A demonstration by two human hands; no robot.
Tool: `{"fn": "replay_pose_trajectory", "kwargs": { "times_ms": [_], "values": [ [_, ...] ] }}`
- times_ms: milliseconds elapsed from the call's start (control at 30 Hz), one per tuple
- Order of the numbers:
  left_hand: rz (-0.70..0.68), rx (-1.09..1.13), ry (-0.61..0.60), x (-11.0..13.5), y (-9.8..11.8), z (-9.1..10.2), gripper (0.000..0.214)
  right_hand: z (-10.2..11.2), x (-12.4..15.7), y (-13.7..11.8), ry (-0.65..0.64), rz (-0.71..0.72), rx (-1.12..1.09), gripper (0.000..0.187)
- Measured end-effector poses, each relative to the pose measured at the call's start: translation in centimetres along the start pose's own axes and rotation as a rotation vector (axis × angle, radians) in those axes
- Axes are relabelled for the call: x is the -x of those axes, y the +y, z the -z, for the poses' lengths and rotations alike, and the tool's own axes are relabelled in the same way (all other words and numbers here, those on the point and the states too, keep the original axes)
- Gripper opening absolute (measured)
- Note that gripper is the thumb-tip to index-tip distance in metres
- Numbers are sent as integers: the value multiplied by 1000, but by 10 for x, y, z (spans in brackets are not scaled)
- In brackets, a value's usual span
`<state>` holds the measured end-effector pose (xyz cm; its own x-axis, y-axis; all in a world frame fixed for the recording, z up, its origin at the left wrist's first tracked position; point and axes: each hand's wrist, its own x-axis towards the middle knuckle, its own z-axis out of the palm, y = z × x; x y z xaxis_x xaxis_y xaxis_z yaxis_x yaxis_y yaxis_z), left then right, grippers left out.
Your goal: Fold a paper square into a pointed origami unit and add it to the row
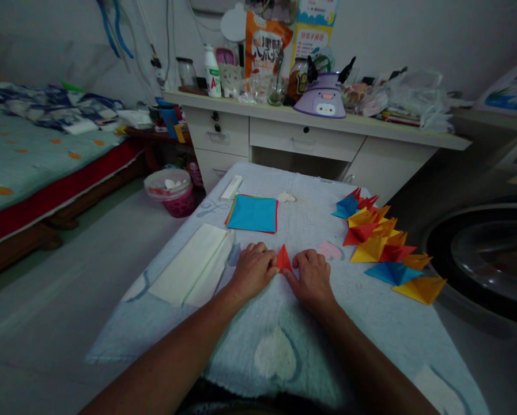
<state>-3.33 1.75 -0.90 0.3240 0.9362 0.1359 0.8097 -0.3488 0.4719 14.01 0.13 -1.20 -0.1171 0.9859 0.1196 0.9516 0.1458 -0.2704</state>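
Observation:
A small red-orange piece of folded paper (283,259) lies on the cloth-covered table, its point facing away from me. My left hand (255,266) has its fingers curled together and pinches the paper's lower left edge. From the other side, my right hand (313,279) is closed, with its thumb at the lower right corner of the paper and its fingers bent beside it. Beyond my hands sits a stack of square coloured paper (253,213), blue on top. Rows of folded paper cranes (373,242) in red, yellow, orange and blue stand at the right.
A pale folded paper packet (189,262) lies left of my hands, with a white narrow box (231,188) farther back. Behind the table (279,351) is a cluttered desk (267,109). A pink bin (178,199) stands on the floor at left, a washing machine (491,248) at right.

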Motion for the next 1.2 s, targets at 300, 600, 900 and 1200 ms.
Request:
{"fn": "replay_pose_trajectory", "kwargs": {
  "times_ms": [300, 600, 900, 1200],
  "values": [
    [46, 54, 26, -1, -6, -6, 14, 0, 2, 12, 3, 14, -79, 12],
    [21, 147, -6, -1, -7, 2, 15, 1, 1, 19, 72, 139, -262, 18],
    [53, 508, 32, -8, -21, -10, 32, 3, 1, 18, 49, 231, -405, 13],
    [36, 546, 12, -7, -13, -7, 17, 4, 5, 19, 8, 264, -407, 26]
  ]
}}
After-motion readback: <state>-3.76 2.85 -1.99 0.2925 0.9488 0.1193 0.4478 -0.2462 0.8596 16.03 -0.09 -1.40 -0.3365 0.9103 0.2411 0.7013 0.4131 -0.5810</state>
